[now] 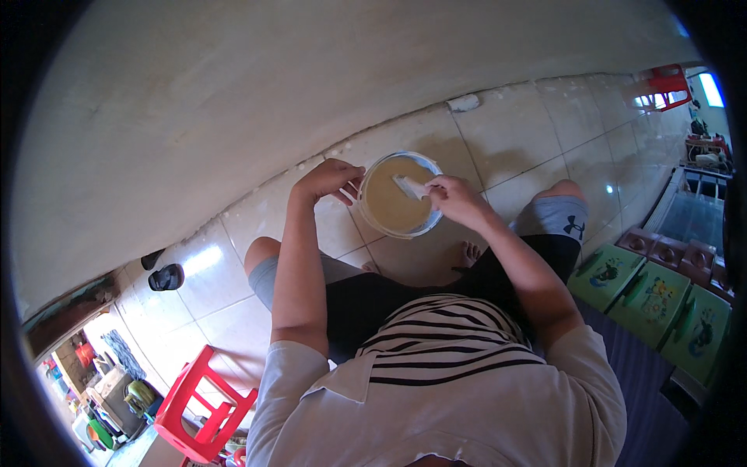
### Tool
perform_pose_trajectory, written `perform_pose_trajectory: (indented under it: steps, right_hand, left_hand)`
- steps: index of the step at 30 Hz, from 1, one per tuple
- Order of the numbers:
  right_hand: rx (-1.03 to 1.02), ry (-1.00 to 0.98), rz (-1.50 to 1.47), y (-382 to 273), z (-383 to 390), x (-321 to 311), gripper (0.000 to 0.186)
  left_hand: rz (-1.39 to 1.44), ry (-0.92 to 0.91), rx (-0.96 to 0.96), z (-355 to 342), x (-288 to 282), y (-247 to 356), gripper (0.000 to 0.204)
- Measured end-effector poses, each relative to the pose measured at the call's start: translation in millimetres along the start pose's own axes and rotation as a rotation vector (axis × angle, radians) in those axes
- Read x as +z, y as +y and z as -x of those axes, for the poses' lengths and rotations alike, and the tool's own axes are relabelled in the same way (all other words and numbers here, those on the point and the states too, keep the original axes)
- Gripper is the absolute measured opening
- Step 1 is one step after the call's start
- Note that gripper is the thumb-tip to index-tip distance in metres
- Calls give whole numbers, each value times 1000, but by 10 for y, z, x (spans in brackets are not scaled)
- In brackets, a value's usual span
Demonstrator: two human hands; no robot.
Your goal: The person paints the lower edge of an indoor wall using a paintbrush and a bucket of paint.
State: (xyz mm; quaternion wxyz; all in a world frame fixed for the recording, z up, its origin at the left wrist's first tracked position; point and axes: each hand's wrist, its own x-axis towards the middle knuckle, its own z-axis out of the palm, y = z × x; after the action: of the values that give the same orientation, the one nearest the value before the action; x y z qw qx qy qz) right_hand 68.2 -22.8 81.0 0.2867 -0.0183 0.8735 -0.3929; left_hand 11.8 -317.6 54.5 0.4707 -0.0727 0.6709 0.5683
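Note:
A round white bucket (374, 223) stands on the tiled floor between my legs, close to the wall. Beige liquid that looks like paint (389, 206) fills part of it. At the bucket's left rim is my left hand (331, 180), its fingers bent against the edge and gripping it. From the right, my right hand (454, 196) reaches over the rim, closed round a pale flat tool that looks like a paintbrush (410, 187). The tool's far end lies over or in the liquid; how deep it dips I cannot tell.
A plain wall (233, 101) runs along the far side. A small white block-like piece (464, 103) lies at its foot. Dark sandals (166, 277) and a red plastic stool (204, 405) are at left. Green decorated drawers (652, 292) stand at right, another red stool (668, 87) farther off.

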Motion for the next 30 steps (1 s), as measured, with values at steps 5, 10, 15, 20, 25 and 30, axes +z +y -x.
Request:
perform_pose_trajectory:
  steps: [5, 10, 15, 20, 25, 30]
  right_hand:
    - [379, -147, -408, 42, 49, -261, 30]
    - [149, -41, -107, 105, 18, -64, 27]
    - [-139, 70, 357, -53, 1, 293, 25]
    - [-271, 93, 506, -21, -184, 486, 25]
    - [-219, 157, 557, -81, -403, 555, 26]
    - [-251, 169, 495, -60, -359, 503, 25]
  left_hand:
    - [-8, -1, 3, -3, -16, -8, 37]
    - [-16, 5, 3, 4, 2, 20, 37]
    - [-12, -3, -12, -24, -12, 0, 36]
    - [-22, -10, -17, -39, -10, 13, 37]
    - [-23, -11, -10, -18, 6, 34, 38]
    - [-16, -13, -17, -16, 1, 34, 39]
